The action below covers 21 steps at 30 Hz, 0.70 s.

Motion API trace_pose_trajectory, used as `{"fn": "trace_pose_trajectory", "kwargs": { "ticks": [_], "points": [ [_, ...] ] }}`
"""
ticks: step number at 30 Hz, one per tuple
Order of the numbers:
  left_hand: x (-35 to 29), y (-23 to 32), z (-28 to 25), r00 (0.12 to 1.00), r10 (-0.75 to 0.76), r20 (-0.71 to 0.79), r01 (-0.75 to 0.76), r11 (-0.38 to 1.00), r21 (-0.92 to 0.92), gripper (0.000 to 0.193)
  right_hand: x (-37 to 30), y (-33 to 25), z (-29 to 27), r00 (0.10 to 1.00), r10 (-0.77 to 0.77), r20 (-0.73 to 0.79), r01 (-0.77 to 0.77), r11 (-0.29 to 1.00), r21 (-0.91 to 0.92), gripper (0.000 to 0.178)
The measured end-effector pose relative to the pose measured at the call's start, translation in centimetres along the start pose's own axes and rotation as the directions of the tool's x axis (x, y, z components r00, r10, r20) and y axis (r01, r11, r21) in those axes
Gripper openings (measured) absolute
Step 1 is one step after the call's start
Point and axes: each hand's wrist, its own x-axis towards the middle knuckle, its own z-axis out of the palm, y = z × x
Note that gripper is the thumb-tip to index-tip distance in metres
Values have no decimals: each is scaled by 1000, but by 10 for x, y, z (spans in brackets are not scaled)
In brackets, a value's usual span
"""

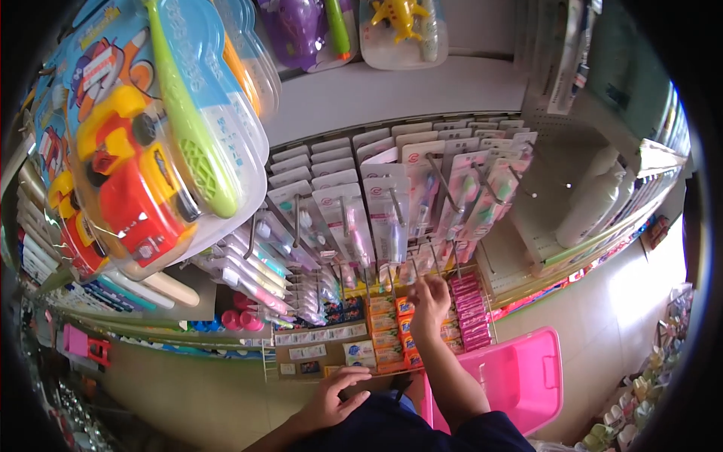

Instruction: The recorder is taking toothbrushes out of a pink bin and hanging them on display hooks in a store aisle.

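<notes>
Hanging on metal hooks before me are rows of toothbrush packs point(388, 215) with white card tops and clear plastic fronts. My right hand point(430, 297) is raised near the hook ends below these packs, its fingers bent together. Whatever lies between its fingertips, if anything, is too small to make out. Under that hand sit orange soap packs point(386, 330) and pink boxes point(471, 310) on the low shelf. Low in front of my body, my left hand point(339, 395) is open and holds nothing, thumb apart from the fingers, close to the shelf's front edge.
A pink plastic tub point(520, 377) stands on the floor at my right. Large blister packs with a toy car point(147, 203) hang close at upper left. White bottles point(591, 200) stand on the right shelf. Pink cups point(245, 316) sit at lower left.
</notes>
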Motion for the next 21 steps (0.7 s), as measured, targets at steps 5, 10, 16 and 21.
{"fn": "trace_pose_trajectory", "kwargs": {
  "ticks": [5, 10, 16, 21],
  "points": [
    [-56, -109, 10, 839, -542, -52, 539, 840, -63, 29, -69, 40, -92, 946, 207, 248, -89, 905, -416, 13],
    [-295, -308, 13, 809, -567, 155, 301, 626, 719, 31, -114, 52, -129, 774, 561, 293, -174, 634, -754, 25],
    [-346, -293, 13, 245, -949, 200, 351, 279, 894, 26, -106, 29, -152, 872, 429, 237, -141, 682, -718, 27],
    [-319, -367, 9, 855, -406, 323, 55, 690, 722, 17, -122, 34, -193, 982, 180, -56, -161, 643, -749, 17]
  ]
}}
